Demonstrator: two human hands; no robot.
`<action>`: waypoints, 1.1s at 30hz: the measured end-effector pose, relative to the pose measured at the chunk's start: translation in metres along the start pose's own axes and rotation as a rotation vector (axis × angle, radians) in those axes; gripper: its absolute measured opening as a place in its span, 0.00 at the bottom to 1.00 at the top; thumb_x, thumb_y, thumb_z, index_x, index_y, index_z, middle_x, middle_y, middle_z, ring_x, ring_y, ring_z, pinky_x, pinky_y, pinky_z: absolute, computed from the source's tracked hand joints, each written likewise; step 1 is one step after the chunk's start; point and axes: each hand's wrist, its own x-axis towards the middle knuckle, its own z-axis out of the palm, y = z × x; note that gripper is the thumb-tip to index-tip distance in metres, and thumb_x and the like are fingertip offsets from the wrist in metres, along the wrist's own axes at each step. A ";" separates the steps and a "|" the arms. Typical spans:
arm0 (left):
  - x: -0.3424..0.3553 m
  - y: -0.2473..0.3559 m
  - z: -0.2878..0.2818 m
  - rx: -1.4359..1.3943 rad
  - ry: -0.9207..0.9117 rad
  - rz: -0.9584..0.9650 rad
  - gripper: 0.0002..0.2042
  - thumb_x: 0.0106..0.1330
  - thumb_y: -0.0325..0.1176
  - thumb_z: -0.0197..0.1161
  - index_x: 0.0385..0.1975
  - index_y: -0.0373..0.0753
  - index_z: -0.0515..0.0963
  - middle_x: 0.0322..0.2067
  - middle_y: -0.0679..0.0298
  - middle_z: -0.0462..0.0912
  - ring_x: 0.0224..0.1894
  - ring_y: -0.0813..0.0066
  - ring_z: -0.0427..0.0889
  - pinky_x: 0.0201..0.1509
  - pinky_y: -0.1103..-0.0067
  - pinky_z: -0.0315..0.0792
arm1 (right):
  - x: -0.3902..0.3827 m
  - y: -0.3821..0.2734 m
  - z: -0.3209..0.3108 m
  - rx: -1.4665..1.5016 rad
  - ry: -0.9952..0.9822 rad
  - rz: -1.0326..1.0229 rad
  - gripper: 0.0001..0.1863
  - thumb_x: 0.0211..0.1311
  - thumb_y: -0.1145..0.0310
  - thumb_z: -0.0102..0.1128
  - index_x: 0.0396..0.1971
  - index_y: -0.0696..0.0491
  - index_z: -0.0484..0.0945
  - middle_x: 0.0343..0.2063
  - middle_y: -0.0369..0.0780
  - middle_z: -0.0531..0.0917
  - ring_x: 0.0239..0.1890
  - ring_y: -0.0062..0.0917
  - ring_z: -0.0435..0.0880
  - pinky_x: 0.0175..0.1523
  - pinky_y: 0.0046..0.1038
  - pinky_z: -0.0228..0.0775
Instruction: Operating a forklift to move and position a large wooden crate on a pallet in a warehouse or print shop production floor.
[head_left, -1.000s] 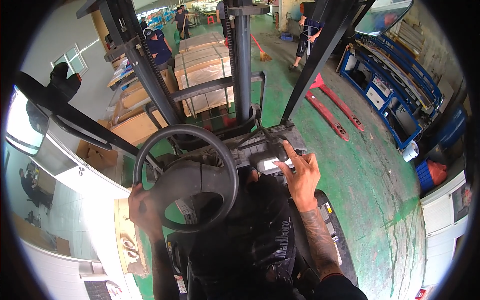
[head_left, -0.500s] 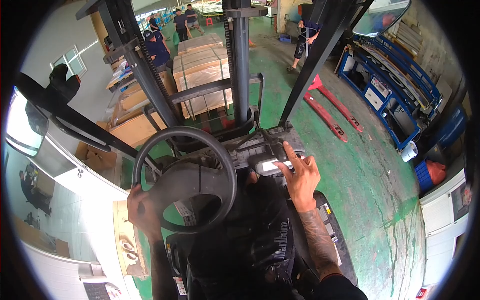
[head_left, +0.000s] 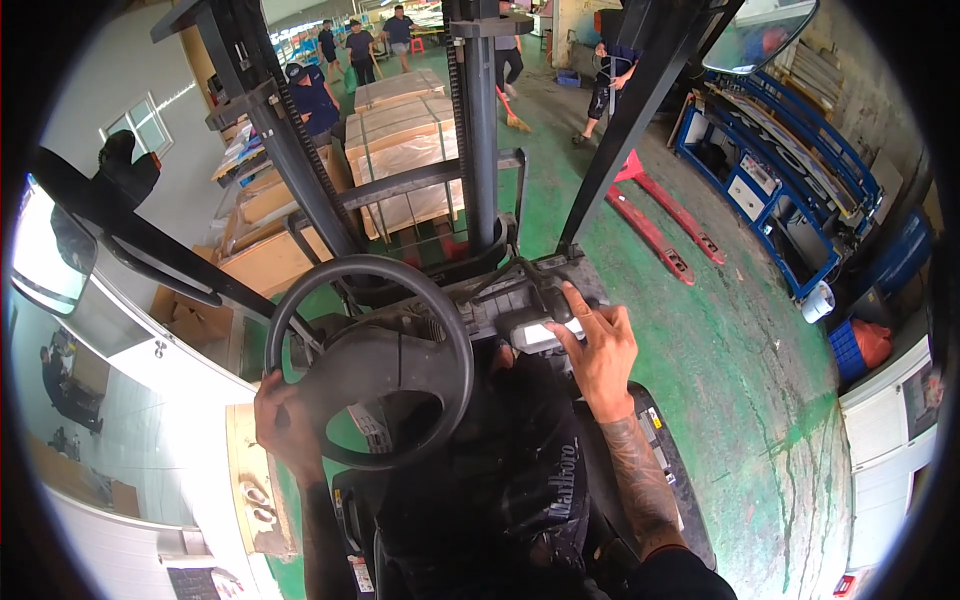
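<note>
Left hand (head_left: 284, 420) curled round rim of black circular steering wheel (head_left: 395, 365), left of frame's centre, likely steadying it. Right hand (head_left: 600, 355) loosely spread, index at black lever knob (head_left: 553, 298), right of centre, seemingly for light control.

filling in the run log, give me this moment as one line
left hand: on steering wheel | right hand: by black lever | ahead: strapped boxes beyond mast | right: red pallet jack
</note>
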 end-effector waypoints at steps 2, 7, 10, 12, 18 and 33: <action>0.000 0.002 0.000 0.018 -0.004 -0.002 0.08 0.67 0.22 0.61 0.40 0.31 0.87 0.57 0.52 0.90 0.61 0.60 0.86 0.67 0.67 0.76 | 0.010 0.003 -0.002 0.013 -0.004 -0.049 0.36 0.57 0.50 0.84 0.67 0.42 0.89 0.26 0.32 0.83 0.37 0.29 0.79 0.46 0.35 0.76; 0.005 0.001 0.000 -0.001 0.004 0.010 0.08 0.67 0.21 0.61 0.40 0.31 0.87 0.57 0.52 0.90 0.61 0.61 0.86 0.67 0.67 0.76 | 0.018 0.004 -0.004 0.042 -0.015 -0.096 0.34 0.57 0.52 0.84 0.65 0.43 0.90 0.29 0.32 0.86 0.42 0.29 0.83 0.51 0.37 0.76; 0.007 0.001 0.001 0.004 0.009 0.019 0.08 0.67 0.21 0.61 0.40 0.31 0.87 0.57 0.52 0.90 0.61 0.61 0.86 0.68 0.67 0.76 | 0.023 0.001 0.004 0.068 -0.031 0.001 0.34 0.58 0.50 0.84 0.65 0.42 0.90 0.29 0.31 0.86 0.41 0.29 0.82 0.51 0.37 0.76; 0.005 0.000 0.002 0.006 0.012 0.019 0.08 0.66 0.20 0.61 0.39 0.31 0.87 0.57 0.52 0.90 0.61 0.61 0.86 0.69 0.66 0.76 | 0.030 -0.002 0.007 0.025 -0.085 0.080 0.34 0.58 0.49 0.83 0.66 0.41 0.90 0.28 0.31 0.85 0.39 0.29 0.80 0.50 0.38 0.76; 0.000 0.005 0.003 0.003 0.002 0.018 0.08 0.66 0.20 0.61 0.39 0.31 0.86 0.58 0.52 0.90 0.62 0.59 0.86 0.71 0.65 0.75 | 0.024 0.004 0.007 0.014 0.002 0.032 0.34 0.59 0.47 0.82 0.66 0.41 0.90 0.29 0.32 0.86 0.39 0.29 0.78 0.49 0.37 0.75; 0.000 0.005 0.003 0.059 -0.001 0.028 0.07 0.67 0.21 0.61 0.38 0.31 0.86 0.56 0.52 0.90 0.61 0.58 0.86 0.70 0.65 0.76 | 0.041 0.014 0.014 0.189 -0.009 -0.189 0.27 0.53 0.59 0.75 0.56 0.45 0.90 0.65 0.37 0.82 0.69 0.43 0.73 0.77 0.57 0.59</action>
